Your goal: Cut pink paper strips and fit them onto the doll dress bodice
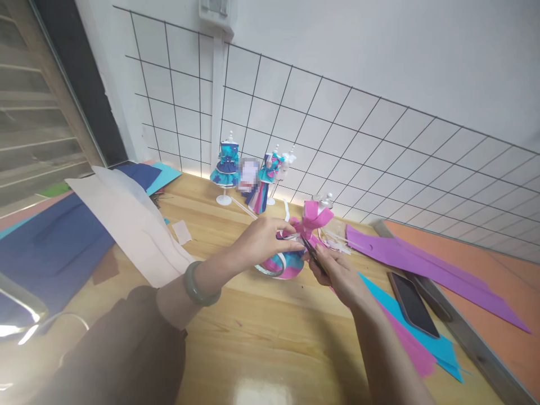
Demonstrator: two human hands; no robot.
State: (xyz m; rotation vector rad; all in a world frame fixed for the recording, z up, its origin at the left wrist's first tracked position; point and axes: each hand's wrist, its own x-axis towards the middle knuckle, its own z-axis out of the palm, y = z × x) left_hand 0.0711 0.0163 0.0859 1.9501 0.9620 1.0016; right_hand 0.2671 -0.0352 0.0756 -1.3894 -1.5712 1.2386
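Note:
A small white dress form wears a pink paper dress point(315, 216) and stands in front of me. My left hand point(270, 239) pinches the pink paper at the dress's waist, with a whitish strip by the fingers. My right hand point(333, 270) is closed around a dark, narrow, pointed tool point(311, 250), its tips against the left fingertips. Whether it is scissors or tweezers is unclear. Below the left hand lie a roll of tape point(272, 270) and a pink-and-blue piece point(295, 269), partly hidden.
Dress forms in a blue dress point(228, 163) and a striped dress point(264, 185) stand by the wall grid. Blue point(63, 236) and pale point(130, 230) sheets lie left. A purple sheet point(413, 259), turquoise sheet point(379, 295) and phone point(413, 306) lie right.

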